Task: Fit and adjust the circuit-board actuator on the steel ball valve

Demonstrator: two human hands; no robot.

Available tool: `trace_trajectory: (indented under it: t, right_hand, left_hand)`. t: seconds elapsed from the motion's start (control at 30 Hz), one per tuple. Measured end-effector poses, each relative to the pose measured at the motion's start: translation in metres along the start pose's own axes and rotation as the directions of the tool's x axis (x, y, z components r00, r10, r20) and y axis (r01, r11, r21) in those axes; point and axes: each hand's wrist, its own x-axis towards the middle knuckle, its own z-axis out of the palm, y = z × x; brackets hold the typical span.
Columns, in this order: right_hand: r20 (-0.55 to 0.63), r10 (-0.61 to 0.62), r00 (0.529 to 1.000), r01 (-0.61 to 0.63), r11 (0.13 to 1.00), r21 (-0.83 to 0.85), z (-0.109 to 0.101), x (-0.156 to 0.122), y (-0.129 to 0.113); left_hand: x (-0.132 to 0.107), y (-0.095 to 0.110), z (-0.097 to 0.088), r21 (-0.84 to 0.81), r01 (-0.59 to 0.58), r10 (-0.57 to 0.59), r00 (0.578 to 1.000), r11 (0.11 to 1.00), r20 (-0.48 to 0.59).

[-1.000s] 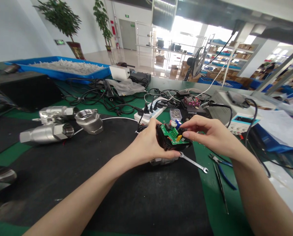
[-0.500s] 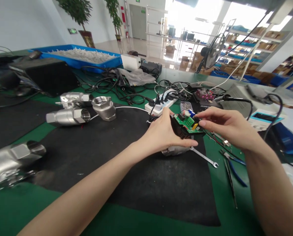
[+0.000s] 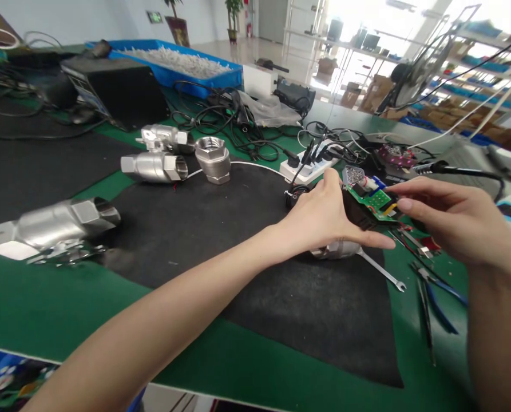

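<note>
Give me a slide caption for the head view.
Left hand and right hand hold a black module topped by a green board.

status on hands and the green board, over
Left hand grips black housing with green board. Right hand fingertips on board edge. Wrench lies below, clear.

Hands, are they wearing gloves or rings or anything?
No. The left hand and right hand are bare: no gloves, no rings, short plain nails. The left forearm and right forearm are bare too, with no sleeves, watch or bracelet in view.
</note>
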Motion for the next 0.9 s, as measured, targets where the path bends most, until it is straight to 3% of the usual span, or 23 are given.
trace_trajectory:
  t: [0.27, 0.43, 0.6, 0.9]
  right_hand:
    - [0.095, -0.057, 0.994, 0.052, 0.997, 0.053, -0.003, 0.000, -0.006]
    - [0.132, -0.049, 0.990, 0.029, 0.988, 0.149, -0.008, 0.000, -0.004]
    - [0.145, -0.082, 0.986, 0.060, 0.987, 0.151, -0.008, -0.001, -0.004]
    - [0.114, -0.116, 0.987, 0.110, 0.992, 0.056, 0.001, 0.002, 0.002]
  left_hand:
    - [0.005, 0.002, -0.010, 0.051, 0.005, -0.008, 0.998, 0.999, 0.070]
    - [0.013, -0.006, -0.015, -0.167, -0.022, 0.049, 0.986, 0.986, 0.162]
    - [0.021, -0.015, -0.021, -0.328, 0.045, 0.055, 0.955, 0.944, 0.291]
    - [0.025, -0.025, -0.030, -0.283, 0.075, 0.012, 0.955, 0.956, 0.295]
